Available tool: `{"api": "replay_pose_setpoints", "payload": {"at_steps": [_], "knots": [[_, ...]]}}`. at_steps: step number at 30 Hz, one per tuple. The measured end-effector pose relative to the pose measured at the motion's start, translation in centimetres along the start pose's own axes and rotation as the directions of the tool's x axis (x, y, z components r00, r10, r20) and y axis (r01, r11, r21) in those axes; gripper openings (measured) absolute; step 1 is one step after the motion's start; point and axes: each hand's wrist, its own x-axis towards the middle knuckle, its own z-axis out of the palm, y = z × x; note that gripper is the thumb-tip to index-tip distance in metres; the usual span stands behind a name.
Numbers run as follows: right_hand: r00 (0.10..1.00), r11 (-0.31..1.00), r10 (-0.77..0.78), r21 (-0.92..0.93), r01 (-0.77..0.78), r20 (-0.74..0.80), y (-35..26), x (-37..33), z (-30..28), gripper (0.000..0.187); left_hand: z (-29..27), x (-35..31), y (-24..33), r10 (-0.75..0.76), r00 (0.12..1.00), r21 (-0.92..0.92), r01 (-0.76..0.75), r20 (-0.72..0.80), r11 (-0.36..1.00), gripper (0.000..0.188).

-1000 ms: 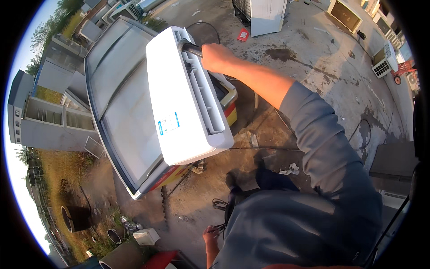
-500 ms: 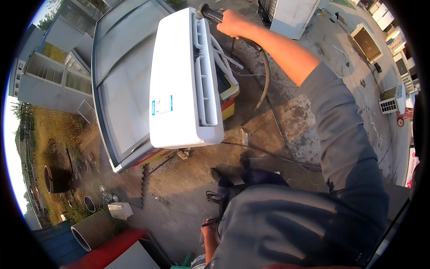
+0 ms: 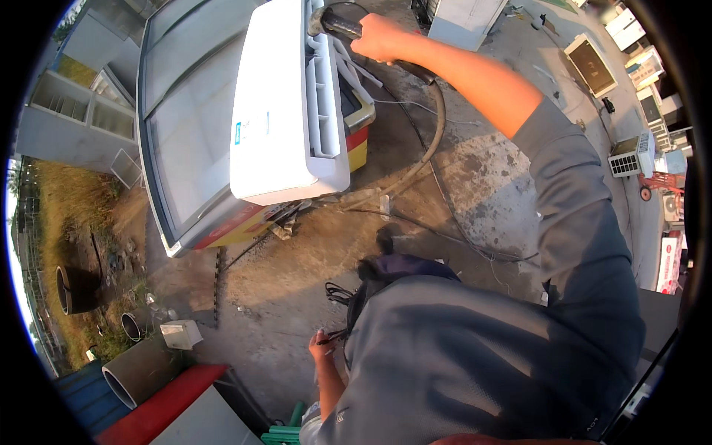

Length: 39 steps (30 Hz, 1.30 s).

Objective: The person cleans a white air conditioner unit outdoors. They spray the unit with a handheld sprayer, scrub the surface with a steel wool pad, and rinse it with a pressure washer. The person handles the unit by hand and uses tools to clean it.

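My right hand (image 3: 377,38) is closed around the dark handle of a hose-fed tool with a rounded head (image 3: 319,21). The head is at the far end of a white wall air-conditioner unit (image 3: 271,96), by its louvred opening; whether they touch I cannot tell. From the handle a grey-brown hose (image 3: 440,122) curves down to the ground. The unit lies lengthwise on a glass-topped chest freezer (image 3: 189,137). My left hand (image 3: 322,345) is low beside my body, fingers curled, with something thin and dark at them that I cannot make out.
Dark cables (image 3: 437,170) run over the stained concrete. At left stand old white display cabinets (image 3: 74,137); below them are a concrete pipe (image 3: 141,371) and a white box (image 3: 180,334). An outdoor unit (image 3: 632,156) and a red hand cart (image 3: 660,182) are at right.
The air conditioner and freezer now sit higher and further left in view. My right hand still grips the tool near the unit's far end. My left hand shows more fully, further left.
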Motion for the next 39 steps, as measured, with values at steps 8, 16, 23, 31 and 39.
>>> {"api": "replay_pose_setpoints", "payload": {"at_steps": [8,16,23,31,39], "knots": [[0.992,1.000,0.011,0.016,-0.013,0.130,-0.9,-13.2,1.8,0.026,-2.0,-0.7,-1.7,-0.292,0.956,-0.220,0.286,0.004,0.933,0.025],[0.988,0.998,-0.041,-0.039,0.048,0.149,-2.2,-22.5,2.4,0.033,-3.4,-1.0,-5.1,-0.338,0.939,0.000,0.339,-0.056,0.941,0.026],[0.995,0.997,-0.080,-0.019,0.081,0.064,-0.6,-26.6,5.0,0.033,-3.4,-2.8,-3.1,-0.255,0.956,0.002,0.258,-0.146,0.966,0.033],[0.999,0.999,-0.019,-0.025,0.020,0.051,-0.7,-28.9,5.9,0.027,-0.8,-3.8,-9.1,-0.277,0.959,-0.219,0.258,-0.061,0.941,0.022],[0.998,1.000,-0.025,-0.003,0.025,0.059,-0.5,-28.5,5.8,0.034,2.0,-5.5,-11.3,-0.289,0.957,-0.225,0.282,0.000,0.933,0.015]]}}
